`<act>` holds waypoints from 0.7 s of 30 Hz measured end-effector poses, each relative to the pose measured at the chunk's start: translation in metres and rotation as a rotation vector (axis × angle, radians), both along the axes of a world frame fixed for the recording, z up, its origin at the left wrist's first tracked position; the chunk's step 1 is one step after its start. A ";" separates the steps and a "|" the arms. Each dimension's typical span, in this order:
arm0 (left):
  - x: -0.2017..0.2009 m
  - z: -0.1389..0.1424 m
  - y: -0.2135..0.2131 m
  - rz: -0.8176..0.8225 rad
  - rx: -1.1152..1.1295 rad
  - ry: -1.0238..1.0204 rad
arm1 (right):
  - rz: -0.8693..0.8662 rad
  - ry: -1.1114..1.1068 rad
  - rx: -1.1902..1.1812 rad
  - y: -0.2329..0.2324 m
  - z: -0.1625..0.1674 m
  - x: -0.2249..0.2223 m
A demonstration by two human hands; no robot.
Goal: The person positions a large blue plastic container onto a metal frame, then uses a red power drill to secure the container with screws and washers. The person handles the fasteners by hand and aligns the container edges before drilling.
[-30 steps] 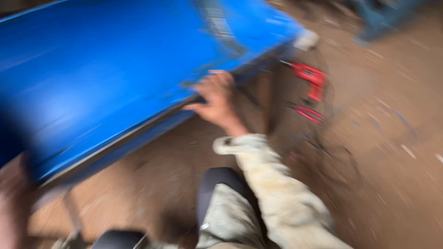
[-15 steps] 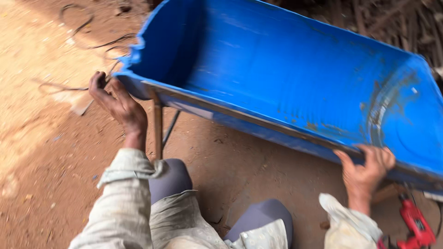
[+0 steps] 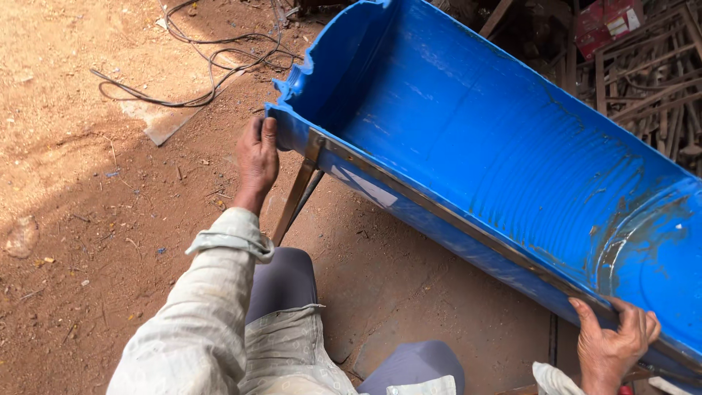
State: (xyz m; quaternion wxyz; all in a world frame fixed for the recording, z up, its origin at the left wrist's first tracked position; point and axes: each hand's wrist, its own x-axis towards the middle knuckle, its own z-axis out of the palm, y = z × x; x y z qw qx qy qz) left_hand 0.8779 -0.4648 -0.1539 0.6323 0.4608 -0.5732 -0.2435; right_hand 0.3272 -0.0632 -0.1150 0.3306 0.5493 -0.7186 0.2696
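Observation:
A long blue half-barrel trough sits on a metal frame and runs from top centre to lower right. My left hand grips the trough's near left corner, fingers curled on its rim. My right hand clasps the metal strip along the near rim at the lower right end. A slanted metal leg drops from the frame just right of my left hand. My knees in grey trousers show at the bottom.
Black cables and a flat metal piece lie on the dirt ground at upper left. Scrap metal rods and a red box pile up behind the trough at upper right. A stone lies at the left edge.
The view has steadied and shifted. My left hand moved along to the trough's corner, closer to the leg. My right hand still holds the near rim at the other end.

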 end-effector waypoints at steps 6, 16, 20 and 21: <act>0.008 -0.015 -0.012 -0.074 -0.040 -0.031 | -0.056 -0.015 0.062 -0.001 0.004 0.006; 0.013 -0.024 -0.019 -0.150 -0.112 0.048 | -0.055 -0.041 0.132 -0.002 0.013 0.013; 0.016 -0.022 -0.019 -0.144 -0.126 0.025 | -0.085 -0.070 0.137 -0.004 0.021 0.021; 0.017 -0.021 -0.018 -0.157 -0.124 0.030 | -0.093 -0.073 0.142 -0.006 0.024 0.024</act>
